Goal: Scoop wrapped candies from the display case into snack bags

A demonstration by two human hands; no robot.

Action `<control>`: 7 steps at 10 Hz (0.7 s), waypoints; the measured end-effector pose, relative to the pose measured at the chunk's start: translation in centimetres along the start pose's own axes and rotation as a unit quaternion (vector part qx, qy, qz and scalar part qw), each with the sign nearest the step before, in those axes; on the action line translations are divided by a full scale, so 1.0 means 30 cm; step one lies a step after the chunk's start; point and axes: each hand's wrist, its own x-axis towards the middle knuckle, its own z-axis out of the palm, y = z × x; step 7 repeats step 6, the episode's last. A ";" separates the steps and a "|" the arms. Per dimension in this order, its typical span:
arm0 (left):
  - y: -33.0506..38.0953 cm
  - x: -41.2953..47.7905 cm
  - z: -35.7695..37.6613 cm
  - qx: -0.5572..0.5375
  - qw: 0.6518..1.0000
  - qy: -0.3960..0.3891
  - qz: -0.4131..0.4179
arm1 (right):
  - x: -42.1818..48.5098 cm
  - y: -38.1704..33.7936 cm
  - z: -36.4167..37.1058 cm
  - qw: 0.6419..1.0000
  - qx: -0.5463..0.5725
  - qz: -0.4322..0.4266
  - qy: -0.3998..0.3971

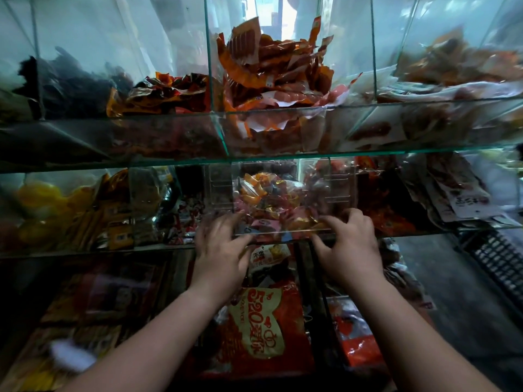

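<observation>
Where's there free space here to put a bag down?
Only the grey floor right of the case, before the black crate. Its shelves are packed with packets; the left hand and right hand crowd the candy bin.

Orange, pink and red wrapped candies (271, 202) fill a clear bin (339, 188); red bag (263, 329) with cream label.

Glass display case (283, 157), tiered, with glass dividers. Middle shelf (85, 251), level with the hands: a clear plastic box (339, 193) of wrapped candies (271, 199) sits directly ahead of the left hand (220, 256) and right hand (349, 247); yellow packets (39, 199) lie well left of the left hand. Upper shelf, above the hands: orange-red packets (271, 72) in the centre compartment, dark packets (70, 86) to the left. Bottom level, between the forearms: a red "520" bag (260, 321).
</observation>
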 end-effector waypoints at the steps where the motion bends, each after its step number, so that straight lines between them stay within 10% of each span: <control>1: -0.030 0.010 0.011 -0.011 0.999 0.013 0.030 | 0.010 0.015 0.045 0.999 -0.013 -0.026 0.023; 5: 0.045 0.022 -0.083 0.013 0.999 -0.047 -0.002 | 0.003 -0.066 -0.113 0.996 0.007 -0.047 -0.072; 7: 0.130 0.055 -0.207 -0.151 0.986 -0.073 0.000 | -0.021 -0.178 -0.250 0.972 0.184 -0.080 -0.125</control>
